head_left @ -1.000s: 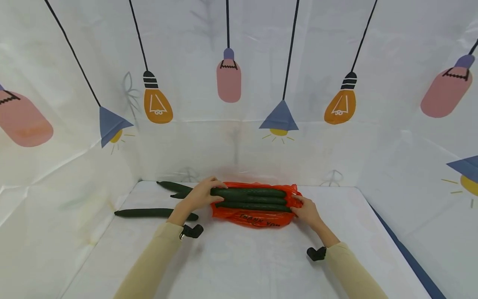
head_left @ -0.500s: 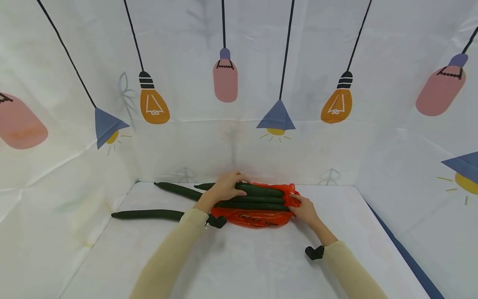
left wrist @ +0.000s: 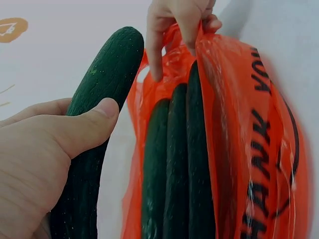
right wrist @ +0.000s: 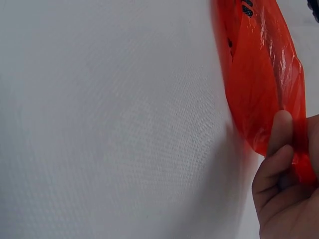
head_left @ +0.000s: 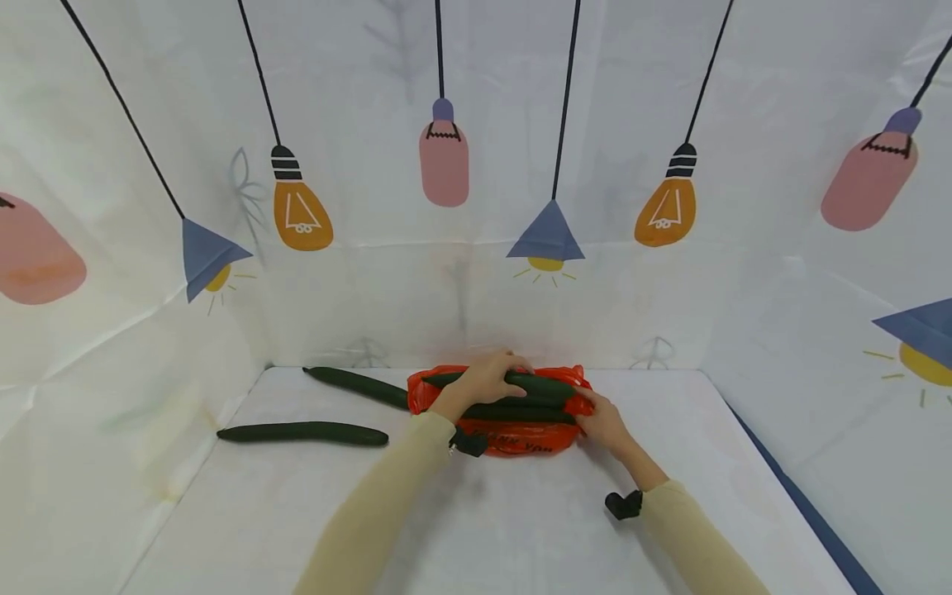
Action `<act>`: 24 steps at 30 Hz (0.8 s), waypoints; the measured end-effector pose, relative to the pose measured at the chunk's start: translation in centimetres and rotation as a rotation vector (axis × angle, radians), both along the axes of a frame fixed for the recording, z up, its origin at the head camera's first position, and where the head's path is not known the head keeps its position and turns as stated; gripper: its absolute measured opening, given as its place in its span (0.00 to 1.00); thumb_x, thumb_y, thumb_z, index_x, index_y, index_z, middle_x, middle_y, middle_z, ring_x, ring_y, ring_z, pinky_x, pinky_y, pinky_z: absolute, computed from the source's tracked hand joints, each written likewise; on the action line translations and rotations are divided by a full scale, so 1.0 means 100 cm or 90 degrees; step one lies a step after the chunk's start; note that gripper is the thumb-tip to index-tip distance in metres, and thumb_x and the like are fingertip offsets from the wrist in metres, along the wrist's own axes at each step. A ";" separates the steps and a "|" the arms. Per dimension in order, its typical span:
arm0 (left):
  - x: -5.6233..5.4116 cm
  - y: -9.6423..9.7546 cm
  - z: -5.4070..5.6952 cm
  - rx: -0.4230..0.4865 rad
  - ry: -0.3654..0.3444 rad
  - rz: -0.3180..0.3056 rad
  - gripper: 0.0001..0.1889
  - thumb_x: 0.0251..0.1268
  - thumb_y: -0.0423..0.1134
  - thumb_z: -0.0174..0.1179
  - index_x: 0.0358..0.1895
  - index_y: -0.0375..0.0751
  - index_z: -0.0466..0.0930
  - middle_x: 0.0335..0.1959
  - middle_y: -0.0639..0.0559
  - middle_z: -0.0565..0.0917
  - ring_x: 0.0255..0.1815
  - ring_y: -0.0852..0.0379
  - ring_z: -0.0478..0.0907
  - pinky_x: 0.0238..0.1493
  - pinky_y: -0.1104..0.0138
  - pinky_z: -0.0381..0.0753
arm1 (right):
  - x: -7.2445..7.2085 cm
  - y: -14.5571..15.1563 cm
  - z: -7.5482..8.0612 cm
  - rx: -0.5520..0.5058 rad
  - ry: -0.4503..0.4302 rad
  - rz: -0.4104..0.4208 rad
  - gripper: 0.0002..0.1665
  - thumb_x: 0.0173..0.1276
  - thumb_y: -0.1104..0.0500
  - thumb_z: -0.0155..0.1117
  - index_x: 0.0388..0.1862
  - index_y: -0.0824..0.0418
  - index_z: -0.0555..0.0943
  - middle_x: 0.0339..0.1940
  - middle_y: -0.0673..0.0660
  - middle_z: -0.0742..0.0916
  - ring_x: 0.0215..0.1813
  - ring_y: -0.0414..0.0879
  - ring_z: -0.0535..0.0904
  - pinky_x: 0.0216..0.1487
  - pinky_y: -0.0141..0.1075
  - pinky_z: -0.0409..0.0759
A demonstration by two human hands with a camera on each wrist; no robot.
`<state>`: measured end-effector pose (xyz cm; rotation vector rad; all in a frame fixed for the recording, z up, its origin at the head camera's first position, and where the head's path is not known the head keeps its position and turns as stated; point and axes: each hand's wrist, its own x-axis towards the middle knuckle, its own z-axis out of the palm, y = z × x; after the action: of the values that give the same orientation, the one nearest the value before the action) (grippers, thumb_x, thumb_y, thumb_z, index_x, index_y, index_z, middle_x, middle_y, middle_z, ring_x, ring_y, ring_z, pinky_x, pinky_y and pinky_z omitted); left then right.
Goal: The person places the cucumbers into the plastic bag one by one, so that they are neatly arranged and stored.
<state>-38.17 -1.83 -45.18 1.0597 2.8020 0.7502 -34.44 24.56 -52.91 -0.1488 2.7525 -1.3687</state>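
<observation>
Left hand (left wrist: 47,154) clamped round one cucumber (left wrist: 108,74) over the red plastic bag (left wrist: 232,84); right hand (head_left: 604,420) pinches bag's end. Three cucumbers (left wrist: 177,164) lie inside; two more cucumbers (head_left: 302,432) left, on desk (head_left: 550,529).

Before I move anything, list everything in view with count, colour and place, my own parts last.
Table: 1, white, in front of you
Sheeting: count unclear, white, behind and beside the table
Lamp drawings: 8 (3 pink, 3 blue, 2 orange), on the sheeting
Plant drawings: several, faint grey, on the sheeting
Strip: 1, blue, along the table's right edge
Bag: 1, red-orange, back middle of the table
Bagged cucumbers: 3, dark green, in the bag
Loose cucumbers: 2, dark green, left of the bag
Held cucumber: 1, dark green, in your left grip
Wrist devices: 2, black, one per wrist
Sleeves: 2, beige, on your arms
Left grip: 1, bare, round the held cucumber
Right grip: 1, bare, on the bag's right end
</observation>
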 end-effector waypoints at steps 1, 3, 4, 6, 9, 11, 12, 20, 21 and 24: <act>-0.001 0.003 0.000 0.001 -0.003 -0.001 0.19 0.61 0.50 0.67 0.55 0.58 0.80 0.48 0.58 0.75 0.46 0.60 0.73 0.52 0.64 0.75 | 0.000 0.000 0.000 -0.003 0.000 0.003 0.33 0.65 0.72 0.54 0.71 0.66 0.66 0.51 0.68 0.77 0.22 0.48 0.76 0.28 0.38 0.77; -0.004 0.008 -0.001 0.002 -0.004 -0.002 0.19 0.61 0.50 0.67 0.55 0.58 0.80 0.48 0.58 0.74 0.46 0.60 0.73 0.53 0.64 0.74 | -0.001 -0.001 0.001 -0.011 -0.004 0.006 0.33 0.65 0.72 0.53 0.70 0.66 0.66 0.49 0.67 0.78 0.22 0.48 0.76 0.28 0.38 0.77; -0.005 0.010 -0.001 0.000 -0.003 -0.003 0.19 0.61 0.50 0.67 0.55 0.58 0.80 0.48 0.58 0.74 0.46 0.60 0.73 0.53 0.64 0.74 | -0.002 -0.002 0.001 -0.014 -0.006 0.005 0.32 0.65 0.72 0.53 0.70 0.66 0.66 0.48 0.66 0.79 0.22 0.48 0.76 0.28 0.38 0.77; -0.007 0.013 -0.001 -0.004 -0.003 -0.002 0.19 0.61 0.50 0.67 0.55 0.58 0.80 0.47 0.57 0.74 0.47 0.59 0.73 0.53 0.63 0.74 | -0.003 -0.003 0.001 -0.018 -0.010 0.002 0.31 0.65 0.72 0.53 0.69 0.66 0.67 0.46 0.65 0.80 0.22 0.49 0.76 0.28 0.38 0.77; -0.009 0.017 -0.002 -0.016 -0.003 0.002 0.19 0.61 0.49 0.67 0.55 0.58 0.79 0.47 0.57 0.74 0.48 0.59 0.72 0.53 0.63 0.74 | -0.005 -0.003 0.001 -0.017 -0.016 -0.004 0.29 0.65 0.71 0.54 0.67 0.66 0.68 0.44 0.64 0.80 0.22 0.49 0.76 0.28 0.38 0.78; -0.011 0.019 -0.003 -0.017 -0.004 0.002 0.19 0.61 0.49 0.67 0.56 0.57 0.79 0.47 0.56 0.74 0.48 0.58 0.73 0.53 0.63 0.74 | -0.007 -0.003 -0.001 -0.015 -0.018 -0.005 0.29 0.65 0.71 0.54 0.67 0.66 0.68 0.43 0.63 0.80 0.22 0.49 0.76 0.28 0.38 0.78; -0.011 0.020 -0.004 -0.018 -0.004 0.003 0.19 0.61 0.49 0.67 0.56 0.57 0.79 0.48 0.56 0.74 0.49 0.58 0.73 0.53 0.63 0.74 | -0.007 -0.003 -0.001 -0.016 -0.018 -0.005 0.29 0.65 0.71 0.54 0.66 0.66 0.68 0.43 0.64 0.80 0.22 0.49 0.76 0.28 0.38 0.78; -0.013 0.025 -0.018 -0.021 -0.020 0.022 0.20 0.62 0.48 0.67 0.57 0.55 0.78 0.51 0.55 0.76 0.51 0.56 0.74 0.55 0.62 0.74 | -0.006 -0.003 -0.003 0.003 -0.004 -0.009 0.33 0.64 0.71 0.56 0.69 0.67 0.66 0.50 0.67 0.79 0.21 0.48 0.77 0.25 0.38 0.78; -0.013 0.025 -0.019 -0.021 -0.023 0.022 0.20 0.62 0.48 0.67 0.57 0.54 0.79 0.51 0.55 0.76 0.51 0.56 0.74 0.54 0.63 0.74 | -0.006 -0.003 -0.003 0.005 -0.005 -0.012 0.33 0.64 0.71 0.56 0.70 0.66 0.66 0.51 0.67 0.78 0.21 0.48 0.76 0.25 0.38 0.78; -0.013 0.024 -0.022 -0.023 -0.028 0.023 0.19 0.61 0.47 0.67 0.56 0.53 0.79 0.50 0.55 0.76 0.50 0.57 0.73 0.53 0.63 0.74 | -0.004 -0.003 -0.002 0.005 -0.012 -0.018 0.33 0.64 0.71 0.56 0.70 0.65 0.66 0.53 0.68 0.77 0.21 0.48 0.76 0.25 0.38 0.77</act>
<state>-39.45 0.58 -47.39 0.9771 2.7934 0.7148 -34.79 24.23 -53.09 -0.0979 2.7552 -1.3583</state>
